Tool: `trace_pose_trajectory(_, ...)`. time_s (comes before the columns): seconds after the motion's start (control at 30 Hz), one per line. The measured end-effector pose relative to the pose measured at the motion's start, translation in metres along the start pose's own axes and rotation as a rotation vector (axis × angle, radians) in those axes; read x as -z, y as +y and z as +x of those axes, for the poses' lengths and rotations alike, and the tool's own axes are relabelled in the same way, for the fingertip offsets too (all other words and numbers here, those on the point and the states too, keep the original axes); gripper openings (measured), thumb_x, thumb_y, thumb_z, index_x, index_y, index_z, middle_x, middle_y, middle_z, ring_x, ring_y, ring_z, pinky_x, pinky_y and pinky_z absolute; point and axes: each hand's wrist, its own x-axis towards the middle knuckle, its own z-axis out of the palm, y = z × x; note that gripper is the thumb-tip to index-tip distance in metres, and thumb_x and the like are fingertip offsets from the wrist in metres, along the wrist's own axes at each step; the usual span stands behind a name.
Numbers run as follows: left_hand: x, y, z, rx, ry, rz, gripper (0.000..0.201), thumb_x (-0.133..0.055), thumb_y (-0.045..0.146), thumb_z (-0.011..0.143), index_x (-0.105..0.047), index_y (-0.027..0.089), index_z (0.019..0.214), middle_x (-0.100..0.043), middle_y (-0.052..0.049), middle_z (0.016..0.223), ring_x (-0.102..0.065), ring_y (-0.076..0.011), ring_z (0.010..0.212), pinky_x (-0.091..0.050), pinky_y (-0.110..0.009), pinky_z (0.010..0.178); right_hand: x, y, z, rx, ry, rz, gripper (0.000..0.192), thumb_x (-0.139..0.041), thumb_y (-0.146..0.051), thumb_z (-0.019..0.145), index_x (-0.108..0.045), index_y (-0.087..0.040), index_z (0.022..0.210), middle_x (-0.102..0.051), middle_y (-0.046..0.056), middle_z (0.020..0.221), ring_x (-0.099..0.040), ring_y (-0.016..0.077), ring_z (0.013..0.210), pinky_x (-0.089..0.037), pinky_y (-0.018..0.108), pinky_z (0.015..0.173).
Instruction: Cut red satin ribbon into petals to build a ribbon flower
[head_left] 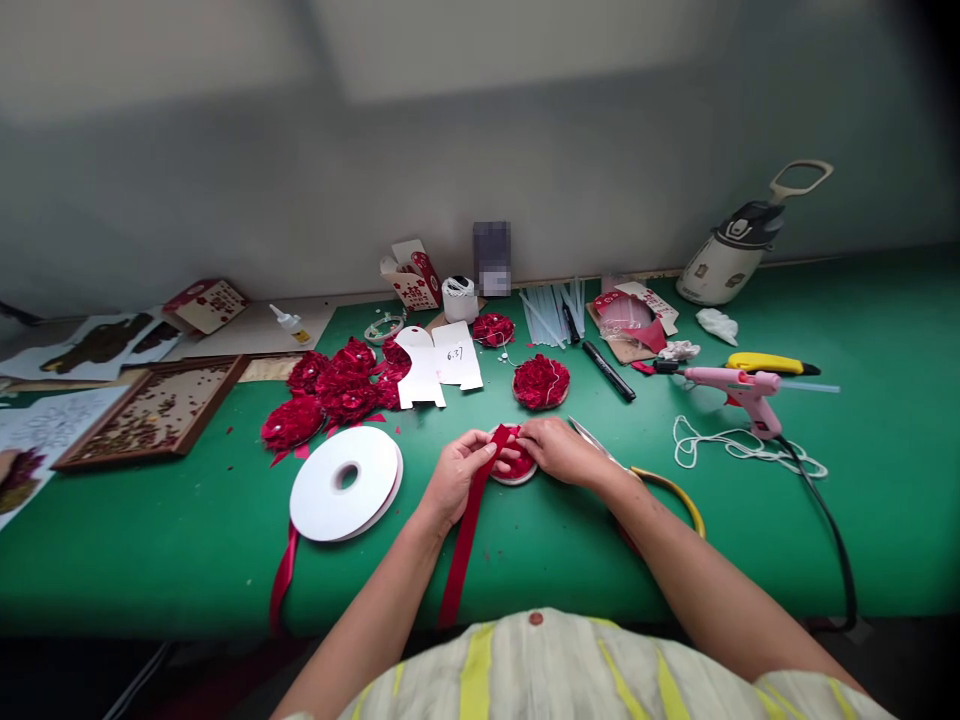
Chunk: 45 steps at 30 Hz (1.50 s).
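Observation:
My left hand (459, 472) pinches a long red ribbon (463, 545) that runs down toward my body. My right hand (559, 450) presses the ribbon's folded end onto a small round white-rimmed disc (516, 470) partly covered in red loops. Both hands meet over this disc on the green table (187, 540). A large white ribbon spool (345, 483) lies just left of my left hand, with a red tail hanging off it. Scissors with yellow handles (667, 490) lie under my right wrist.
Finished red ribbon flowers (337, 390) pile up behind the spool; one more (541, 381) sits behind my hands. A pink glue gun (739, 392) with its cord, glue sticks (551, 312), white card pieces (439, 362), a wooden tray (146, 410) and a white jug (739, 250) stand around.

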Motion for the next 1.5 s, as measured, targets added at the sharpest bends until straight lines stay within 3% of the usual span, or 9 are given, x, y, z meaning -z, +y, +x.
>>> trace_pose_trajectory(0.13, -0.004, -0.004, 0.002, -0.016, 0.020, 0.108, 0.022, -0.065, 0.032, 0.074, -0.057, 0.013, 0.080, -0.070, -0.009, 0.081, -0.066, -0.0178, 0.064, -0.050, -0.033, 0.070, -0.003, -0.003, -0.002, -0.024, 0.009, -0.023, 0.023, -0.046, -0.021, 0.087, -0.062, -0.015, 0.072, -0.064, 0.007, 0.074, -0.055, 0.0151, 0.067, -0.026, 0.023, 0.057)
trace_pose_trajectory(0.33, -0.009, -0.007, 0.004, -0.034, 0.045, 0.148, 0.020, -0.064, 0.030, 0.074, -0.054, 0.013, 0.077, -0.069, -0.006, 0.072, -0.066, -0.0163, 0.061, -0.049, -0.029, 0.065, 0.001, -0.005, -0.007, -0.055, 0.081, 0.018, 0.017, -0.050, -0.021, 0.083, -0.065, -0.016, 0.076, -0.066, 0.006, 0.072, -0.056, 0.0155, 0.066, -0.029, 0.022, 0.056)
trace_pose_trajectory(0.53, -0.006, -0.007, 0.005, -0.037, 0.017, 0.101, 0.022, -0.066, 0.031, 0.073, -0.052, 0.013, 0.076, -0.069, -0.007, 0.072, -0.065, -0.0166, 0.059, -0.049, -0.028, 0.061, 0.012, 0.009, -0.011, -0.078, 0.161, 0.036, 0.018, -0.050, -0.016, 0.083, -0.067, -0.015, 0.086, -0.065, 0.006, 0.085, -0.057, 0.0152, 0.077, -0.037, 0.022, 0.068)
trace_pose_trajectory(0.67, -0.004, -0.007, 0.005, -0.051, -0.008, 0.048, 0.024, -0.067, 0.031, 0.071, -0.052, 0.013, 0.075, -0.070, -0.009, 0.075, -0.065, -0.0162, 0.059, -0.050, -0.028, 0.059, 0.005, 0.009, -0.017, -0.059, 0.126, -0.001, 0.013, -0.056, -0.017, 0.080, -0.070, -0.018, 0.079, -0.060, 0.004, 0.076, -0.055, 0.0153, 0.073, -0.037, 0.022, 0.066)
trace_pose_trajectory(0.9, -0.002, -0.009, 0.003, -0.073, -0.023, -0.032, 0.022, -0.067, 0.030, 0.072, -0.053, 0.012, 0.075, -0.069, -0.006, 0.069, -0.065, -0.0144, 0.057, -0.049, -0.026, 0.061, -0.009, -0.004, -0.023, 0.020, 0.100, -0.062, 0.019, -0.053, -0.019, 0.084, -0.069, -0.019, 0.074, -0.055, 0.002, 0.070, -0.051, 0.0137, 0.065, -0.034, 0.022, 0.061)
trace_pose_trajectory(1.07, -0.002, -0.007, 0.001, -0.087, -0.041, -0.076, 0.023, -0.067, 0.030, 0.072, -0.054, 0.011, 0.075, -0.070, -0.009, 0.071, -0.065, -0.0148, 0.058, -0.049, -0.026, 0.059, -0.010, 0.000, -0.027, 0.025, 0.160, -0.086, 0.026, -0.042, -0.021, 0.091, -0.067, -0.017, 0.090, -0.055, 0.005, 0.076, -0.052, 0.0153, 0.073, -0.037, 0.023, 0.067)
trace_pose_trajectory(1.3, -0.002, -0.006, 0.000, -0.088, -0.061, -0.083, 0.024, -0.067, 0.031, 0.072, -0.053, 0.012, 0.075, -0.070, -0.010, 0.073, -0.065, -0.0151, 0.055, -0.050, -0.028, 0.058, -0.017, -0.010, -0.035, 0.052, 0.149, -0.084, 0.026, -0.045, -0.028, 0.090, -0.069, -0.019, 0.086, -0.049, 0.003, 0.071, -0.050, 0.0156, 0.069, -0.037, 0.024, 0.063)
trace_pose_trajectory(1.5, -0.001, -0.010, 0.003, -0.091, -0.038, -0.073, 0.022, -0.067, 0.029, 0.071, -0.053, 0.012, 0.072, -0.069, -0.007, 0.068, -0.064, -0.0137, 0.056, -0.049, -0.025, 0.058, -0.018, -0.007, -0.034, 0.007, 0.262, 0.001, 0.027, -0.041, -0.027, 0.091, -0.065, -0.017, 0.087, -0.056, 0.005, 0.073, -0.053, 0.0168, 0.072, -0.041, 0.026, 0.067)
